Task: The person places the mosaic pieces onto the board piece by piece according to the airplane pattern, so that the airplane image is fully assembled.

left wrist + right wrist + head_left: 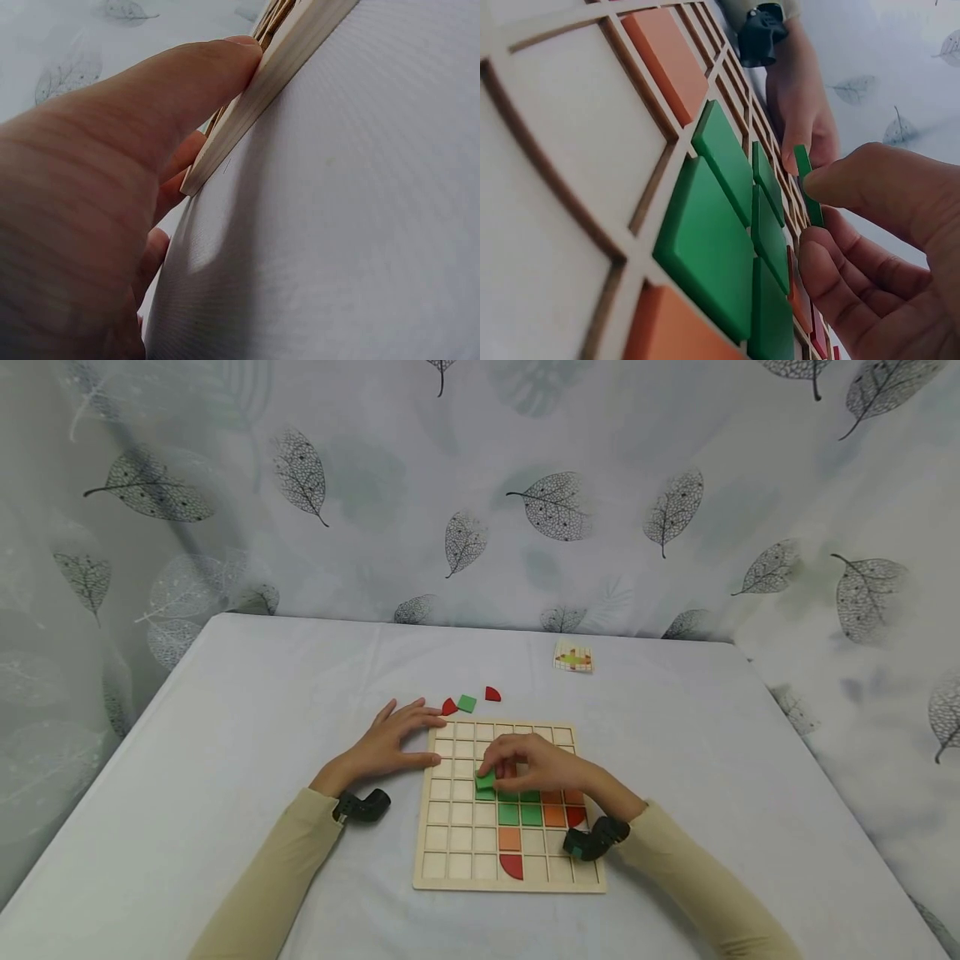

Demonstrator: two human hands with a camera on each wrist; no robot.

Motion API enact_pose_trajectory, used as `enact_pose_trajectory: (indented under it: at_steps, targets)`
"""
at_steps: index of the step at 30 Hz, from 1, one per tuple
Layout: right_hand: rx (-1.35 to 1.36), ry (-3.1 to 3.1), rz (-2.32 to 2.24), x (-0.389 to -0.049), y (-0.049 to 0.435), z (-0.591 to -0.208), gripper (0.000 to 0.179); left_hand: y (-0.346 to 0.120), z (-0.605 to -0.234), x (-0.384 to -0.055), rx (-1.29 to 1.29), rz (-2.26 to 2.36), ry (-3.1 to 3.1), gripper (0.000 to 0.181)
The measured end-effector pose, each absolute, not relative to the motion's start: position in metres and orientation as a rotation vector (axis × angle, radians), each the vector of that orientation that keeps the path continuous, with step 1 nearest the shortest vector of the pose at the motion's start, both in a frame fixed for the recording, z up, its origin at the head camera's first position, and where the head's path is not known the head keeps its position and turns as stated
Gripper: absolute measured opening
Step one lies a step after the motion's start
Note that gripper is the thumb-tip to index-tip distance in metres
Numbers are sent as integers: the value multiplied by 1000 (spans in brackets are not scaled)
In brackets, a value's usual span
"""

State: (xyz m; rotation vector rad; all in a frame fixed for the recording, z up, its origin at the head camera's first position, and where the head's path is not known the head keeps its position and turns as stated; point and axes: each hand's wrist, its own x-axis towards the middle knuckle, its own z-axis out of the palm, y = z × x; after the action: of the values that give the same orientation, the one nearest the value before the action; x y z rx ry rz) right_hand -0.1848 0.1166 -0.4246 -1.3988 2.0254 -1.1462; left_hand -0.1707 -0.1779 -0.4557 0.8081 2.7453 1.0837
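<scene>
A wooden grid board (442,883) lies on the table with green square tiles (508,813), orange square tiles (510,839) and red quarter-circle tiles (512,867) set in some of its cells. My right hand (536,760) pinches a green square tile (810,195) between thumb and fingers, just over the board's middle. That tile stands tilted in the right wrist view, apart from the green tiles lying in the grid. At the board's upper left, my left hand (390,743) is spread, its thumb (217,71) touching the rim and its other fingers by the corner.
Beyond the board's far edge lie a red quarter-circle tile (448,707), a loose green square tile (467,703) and another red quarter-circle (492,694). Farther back is a small pattern card (573,657). A leaf-print curtain (480,493) hangs behind the white table (300,677).
</scene>
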Motion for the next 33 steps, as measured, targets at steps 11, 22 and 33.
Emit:
enact_pose_trajectory:
  at_steps: [11,22,33]
  targets:
    - [-1359,2016,-1018,-174,116,-418,16,-178,-455,-170,800,1087,2742,53]
    - [-1436,1981,-936,-164,116,-421,18,-179,-455,-170,807,1089,2741,53]
    - [-1446,2039,-926,-162,112,-423,15,-178,-455,-171,799,1089,2734,53]
